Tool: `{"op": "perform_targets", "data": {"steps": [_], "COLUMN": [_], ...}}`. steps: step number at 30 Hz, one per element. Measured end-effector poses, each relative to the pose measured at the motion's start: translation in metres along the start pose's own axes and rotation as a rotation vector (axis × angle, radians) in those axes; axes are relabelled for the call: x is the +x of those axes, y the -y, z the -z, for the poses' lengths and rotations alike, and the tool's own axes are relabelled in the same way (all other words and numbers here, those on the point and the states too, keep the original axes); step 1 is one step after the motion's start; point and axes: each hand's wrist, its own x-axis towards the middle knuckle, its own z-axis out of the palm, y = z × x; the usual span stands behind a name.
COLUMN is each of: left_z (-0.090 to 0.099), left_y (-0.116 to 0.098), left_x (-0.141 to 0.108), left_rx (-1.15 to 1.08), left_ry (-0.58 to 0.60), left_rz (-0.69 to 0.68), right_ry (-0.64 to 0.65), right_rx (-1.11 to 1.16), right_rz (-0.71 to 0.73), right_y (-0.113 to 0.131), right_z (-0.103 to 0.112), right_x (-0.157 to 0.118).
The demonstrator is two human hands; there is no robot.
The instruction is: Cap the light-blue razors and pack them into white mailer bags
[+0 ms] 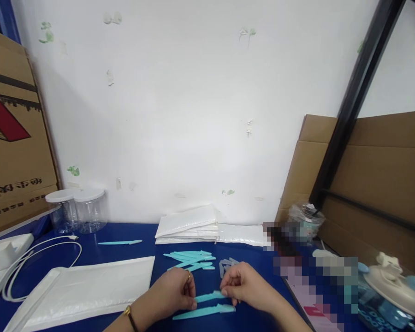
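My left hand (180,288) is closed on the handle end of a teal eyebrow razor (207,297). My right hand (240,286) pinches at the blade end of that same razor; whether a cover sits there is hidden by the fingers. Just below lies a second teal razor (204,312), flat on the blue table. Beyond my hands is a loose pile of teal razors (192,259). Small translucent plastic covers (226,264) lie beside my right fingers, partly hidden by them.
White padded mailers (186,226) are stacked against the wall. A larger padded mailer (90,290) lies left, near a white cable (79,251). One razor (120,242) lies apart at the back left. Clear jars (90,212) stand behind; a bottle (394,286) is at right.
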Motion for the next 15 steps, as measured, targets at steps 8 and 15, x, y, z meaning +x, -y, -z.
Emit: {"op": "perform_targets", "data": {"steps": [8, 15], "left_z": [0.015, 0.015], "left_y": [0.003, 0.007], "left_x": [0.006, 0.008], "left_rx": [0.425, 0.429], "left_ry": [-0.368, -0.335], "left_rz": [0.042, 0.035], "right_ry": [-0.199, -0.167], "right_rx": [-0.762, -0.99], "right_rz": [0.226, 0.2], "right_y": [0.01, 0.015], "right_z": [0.01, -0.001], "right_x": [0.006, 0.012]}}
